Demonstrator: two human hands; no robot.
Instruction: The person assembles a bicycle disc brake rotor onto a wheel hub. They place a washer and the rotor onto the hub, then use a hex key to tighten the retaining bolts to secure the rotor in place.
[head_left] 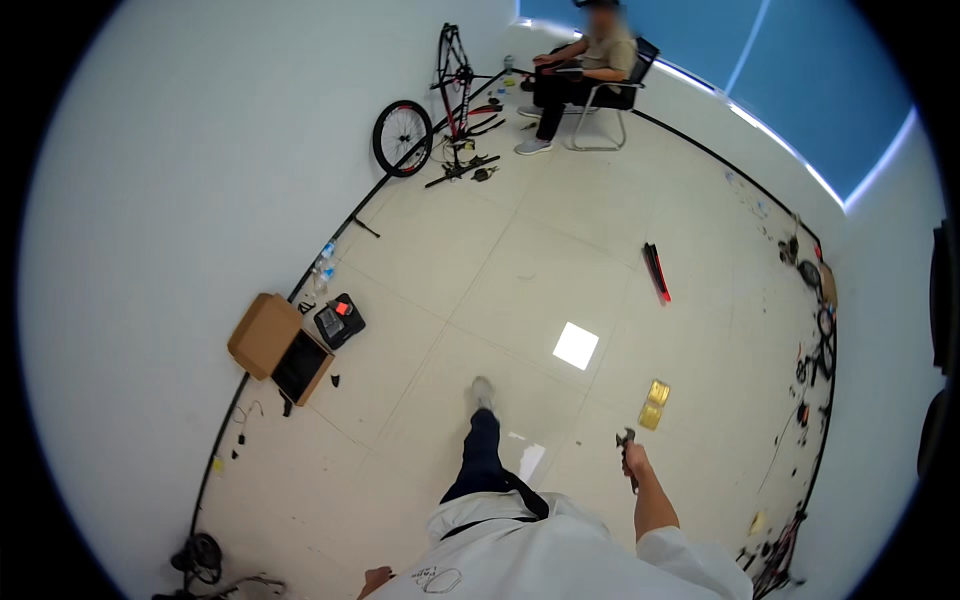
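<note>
My right hand (635,460) is wrapped round what looks like a dark adjustable wrench (626,438), its jaw end pointing up past my fingers. Just beyond it on the floor lies an open gold-coloured case (655,404). Low at the bottom edge hangs my left hand (376,579), partly cut off and small. Its fingers do not show well enough to read, and nothing is seen close to it. One of my legs is stretched forward on the tiles.
A black and red long part (656,272) lies ahead on the floor. Along the left wall are an open cardboard box (268,335), a black tool case (340,320), bottles (324,265) and a wheel (403,138) beside a bicycle frame (462,90). A person (590,75) sits far off.
</note>
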